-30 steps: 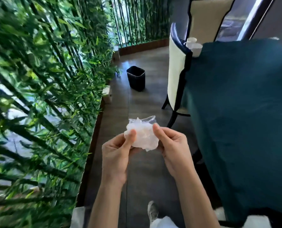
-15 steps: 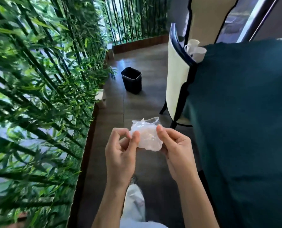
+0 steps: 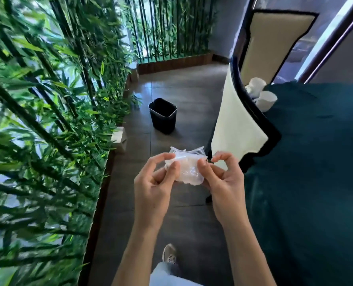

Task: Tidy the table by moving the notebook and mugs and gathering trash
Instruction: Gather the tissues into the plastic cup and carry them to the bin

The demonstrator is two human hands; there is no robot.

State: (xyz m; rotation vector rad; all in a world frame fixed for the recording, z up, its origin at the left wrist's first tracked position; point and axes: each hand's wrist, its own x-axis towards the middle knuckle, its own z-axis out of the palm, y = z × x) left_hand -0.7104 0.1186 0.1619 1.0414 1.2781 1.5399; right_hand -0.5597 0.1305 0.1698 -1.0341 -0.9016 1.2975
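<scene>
A crumpled wad of clear plastic and white tissue trash (image 3: 187, 167) is held in front of me over the floor. My left hand (image 3: 156, 183) pinches its left side with thumb and fingers. My right hand (image 3: 223, 180) grips its right side. A black waste bin (image 3: 162, 115) stands open on the dark tiled floor ahead of the hands. Two white mugs (image 3: 263, 98) sit at the far corner of the table with the dark green cloth (image 3: 316, 162) on my right. No notebook is in view.
A cream chair with a dark frame (image 3: 239, 129) stands pushed against the table's left edge, between bin and table. A second cream chair (image 3: 274, 40) is behind it. Bamboo plants (image 3: 47, 120) line the left side and the back. My shoe (image 3: 169, 253) is on the floor below.
I have walked forward along the aisle; the bin and the chair are closer. Both hands kept hold of the trash and squeezed it tighter, fingers shifting on it.
</scene>
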